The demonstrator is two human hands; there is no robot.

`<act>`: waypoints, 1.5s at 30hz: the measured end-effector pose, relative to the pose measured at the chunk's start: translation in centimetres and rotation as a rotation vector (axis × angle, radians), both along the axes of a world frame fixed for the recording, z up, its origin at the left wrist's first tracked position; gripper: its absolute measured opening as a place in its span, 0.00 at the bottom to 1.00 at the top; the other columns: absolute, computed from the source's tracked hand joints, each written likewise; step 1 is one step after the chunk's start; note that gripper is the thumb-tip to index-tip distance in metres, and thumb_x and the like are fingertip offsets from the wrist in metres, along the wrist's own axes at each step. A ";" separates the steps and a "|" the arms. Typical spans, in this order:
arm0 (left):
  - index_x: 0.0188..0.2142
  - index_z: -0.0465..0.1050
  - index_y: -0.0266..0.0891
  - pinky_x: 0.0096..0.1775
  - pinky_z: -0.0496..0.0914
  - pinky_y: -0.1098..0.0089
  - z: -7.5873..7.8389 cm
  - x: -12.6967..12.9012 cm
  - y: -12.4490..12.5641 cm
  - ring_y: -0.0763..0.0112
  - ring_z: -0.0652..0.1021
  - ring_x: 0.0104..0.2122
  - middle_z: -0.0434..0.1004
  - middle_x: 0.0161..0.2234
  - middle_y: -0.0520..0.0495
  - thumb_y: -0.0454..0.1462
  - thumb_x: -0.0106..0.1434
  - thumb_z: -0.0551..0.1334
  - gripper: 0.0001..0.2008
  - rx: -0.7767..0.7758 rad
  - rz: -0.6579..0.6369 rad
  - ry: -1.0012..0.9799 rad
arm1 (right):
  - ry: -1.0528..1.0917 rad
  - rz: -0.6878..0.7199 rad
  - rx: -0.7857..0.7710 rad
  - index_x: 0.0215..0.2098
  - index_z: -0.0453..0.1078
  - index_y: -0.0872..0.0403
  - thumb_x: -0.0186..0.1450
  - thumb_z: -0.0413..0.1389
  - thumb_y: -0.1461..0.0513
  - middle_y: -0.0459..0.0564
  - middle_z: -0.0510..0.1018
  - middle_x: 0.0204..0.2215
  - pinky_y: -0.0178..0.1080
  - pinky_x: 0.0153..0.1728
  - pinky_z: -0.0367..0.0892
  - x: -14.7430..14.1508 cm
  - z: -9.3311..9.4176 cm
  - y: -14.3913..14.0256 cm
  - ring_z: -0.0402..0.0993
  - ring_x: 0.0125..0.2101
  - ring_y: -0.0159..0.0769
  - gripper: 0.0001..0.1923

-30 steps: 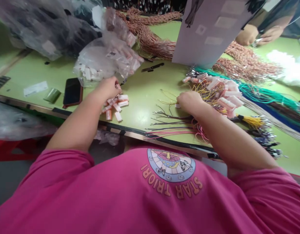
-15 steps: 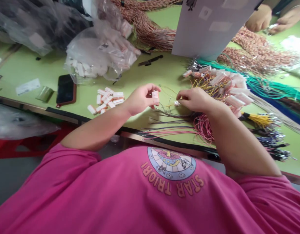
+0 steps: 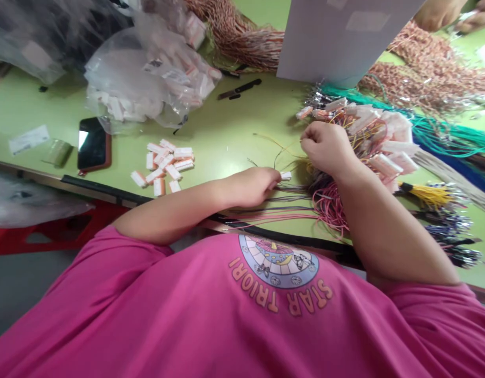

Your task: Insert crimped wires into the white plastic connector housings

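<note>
My left hand (image 3: 252,185) rests low on the green table (image 3: 226,131), pinching a small white connector (image 3: 286,176) at its fingertips, right beside the loose pink and dark wires (image 3: 324,202). My right hand (image 3: 327,147) is closed in a fist just above and to the right, gripping thin yellow wires (image 3: 279,148) that trail left over the table. A small pile of white and orange connectors (image 3: 163,165) lies to the left of my left arm.
A phone (image 3: 93,144) and a plastic bag of connectors (image 3: 147,79) lie at the left. A white board (image 3: 340,37) stands at the back. Finished wired connectors (image 3: 380,142), teal cables (image 3: 439,139) and braided orange wires (image 3: 242,37) crowd the right and rear. Another person's hands (image 3: 443,13) show top right.
My left hand left the connector pile, carried one connector rightward, then dropped down to the wires. My right hand rose slightly and closed on the yellow wires.
</note>
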State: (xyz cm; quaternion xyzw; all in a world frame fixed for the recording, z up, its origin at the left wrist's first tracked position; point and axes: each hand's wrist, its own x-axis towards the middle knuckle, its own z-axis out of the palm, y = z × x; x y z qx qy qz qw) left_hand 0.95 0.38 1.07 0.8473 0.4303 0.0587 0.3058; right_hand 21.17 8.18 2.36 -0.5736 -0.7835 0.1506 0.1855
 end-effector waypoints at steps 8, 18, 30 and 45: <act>0.49 0.72 0.34 0.52 0.70 0.66 -1.0 -0.4 0.7 0.64 0.77 0.51 0.75 0.54 0.37 0.30 0.64 0.55 0.16 0.100 -0.011 -0.122 | -0.062 0.249 -0.087 0.29 0.77 0.54 0.60 0.54 0.61 0.48 0.77 0.24 0.39 0.35 0.63 -1.0 0.1 -0.5 0.71 0.28 0.36 0.10; 0.47 0.74 0.34 0.43 0.70 0.67 -0.6 -1.8 1.8 0.70 0.77 0.37 0.77 0.41 0.43 0.30 0.60 0.60 0.15 -0.067 0.265 -0.220 | 0.070 0.278 -0.047 0.39 0.75 0.54 0.62 0.55 0.61 0.49 0.79 0.29 0.39 0.36 0.64 0.4 3.0 -2.0 0.71 0.29 0.35 0.09; 0.44 0.67 0.38 0.35 0.74 0.71 -0.7 -1.3 1.0 0.77 0.77 0.30 0.77 0.34 0.51 0.30 0.51 0.72 0.23 -0.958 0.423 -1.015 | 0.167 0.208 0.037 0.30 0.76 0.51 0.65 0.51 0.59 0.49 0.80 0.27 0.39 0.34 0.65 -0.4 0.6 -6.8 0.72 0.28 0.37 0.12; 0.41 0.67 0.36 0.34 0.74 0.69 -1.6 -0.5 0.7 0.77 0.77 0.26 0.76 0.29 0.53 0.36 0.50 0.75 0.23 -0.731 0.412 -0.986 | 0.087 0.219 0.082 0.31 0.75 0.53 0.66 0.49 0.60 0.50 0.79 0.28 0.38 0.34 0.62 -0.5 -1.3 -6.7 0.72 0.28 0.37 0.13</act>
